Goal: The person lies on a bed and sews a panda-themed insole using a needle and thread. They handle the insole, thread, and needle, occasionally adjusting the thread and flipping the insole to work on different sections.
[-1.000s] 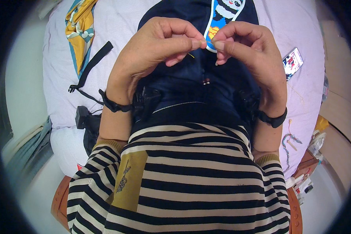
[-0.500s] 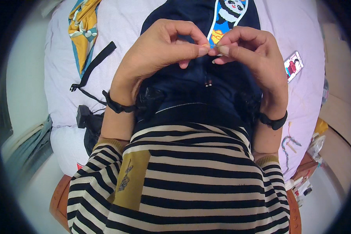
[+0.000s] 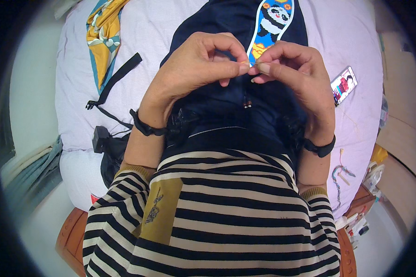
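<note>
Above my lap, both hands meet fingertip to fingertip. My left hand [image 3: 196, 67] is closed in a pinch, with a fine yellow-orange thread [image 3: 243, 62] at its thumb and forefinger. My right hand [image 3: 298, 71] pinches a very thin, needle-like piece [image 3: 253, 63] that bridges the small gap to the left fingertips; its full length is hidden. Just beyond the hands, a blue insole [image 3: 273, 25] with a white edge and a stitched panda pattern lies on my dark trousers [image 3: 208, 101].
On the pale bedspread [image 3: 148, 32], a yellow and teal cloth [image 3: 104, 41] and a black buckle strap [image 3: 118, 76] lie to the left. A lit phone [image 3: 344, 86] and a braided cord [image 3: 338, 177] are at the right. A black box [image 3: 100, 139] sits beside my left forearm.
Both hands are slightly lower in the view and remain pinched together. More of the insole shows above them. The surroundings have shifted slightly with my head.
</note>
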`<state>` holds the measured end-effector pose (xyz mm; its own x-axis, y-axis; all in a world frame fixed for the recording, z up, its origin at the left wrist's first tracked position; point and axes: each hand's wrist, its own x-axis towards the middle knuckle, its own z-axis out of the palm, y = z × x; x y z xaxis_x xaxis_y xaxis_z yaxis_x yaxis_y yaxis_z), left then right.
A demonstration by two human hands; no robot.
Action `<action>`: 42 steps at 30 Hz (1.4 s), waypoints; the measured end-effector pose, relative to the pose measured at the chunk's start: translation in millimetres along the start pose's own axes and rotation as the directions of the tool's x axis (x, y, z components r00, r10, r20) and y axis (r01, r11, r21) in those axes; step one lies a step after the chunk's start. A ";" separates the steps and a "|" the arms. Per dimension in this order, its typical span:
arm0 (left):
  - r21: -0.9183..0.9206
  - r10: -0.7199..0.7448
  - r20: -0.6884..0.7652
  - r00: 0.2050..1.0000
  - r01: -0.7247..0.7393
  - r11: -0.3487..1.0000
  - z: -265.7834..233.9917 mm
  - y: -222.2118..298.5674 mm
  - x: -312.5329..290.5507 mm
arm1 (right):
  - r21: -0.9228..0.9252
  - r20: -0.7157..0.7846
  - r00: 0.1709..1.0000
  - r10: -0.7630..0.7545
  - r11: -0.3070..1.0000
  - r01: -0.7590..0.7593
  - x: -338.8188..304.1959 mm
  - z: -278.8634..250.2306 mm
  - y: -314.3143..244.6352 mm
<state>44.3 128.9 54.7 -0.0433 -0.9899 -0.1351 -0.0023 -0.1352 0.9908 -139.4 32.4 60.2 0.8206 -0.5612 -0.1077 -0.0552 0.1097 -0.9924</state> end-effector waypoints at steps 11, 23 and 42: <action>0.017 0.021 0.011 1.000 -0.021 1.000 2.7 -0.2 1.0 | 0.005 0.012 0.999 -0.037 0.999 0.037 -1.7 -0.2 1.5; 0.046 0.021 0.011 1.000 -0.021 0.999 3.3 -0.2 1.2 | -0.042 0.003 0.999 -0.046 0.998 0.046 -4.1 -2.6 -1.6; 0.030 -0.001 0.012 1.000 0.000 1.000 3.8 1.1 4.0 | -0.069 -0.011 1.000 -0.014 0.998 0.014 -2.5 -3.9 -5.9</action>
<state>40.3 125.0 55.2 -0.0552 -0.9892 -0.1358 -0.0325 -0.1342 0.9904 -143.3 29.9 66.1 0.8149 -0.5719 -0.0940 -0.0829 0.0455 -0.9955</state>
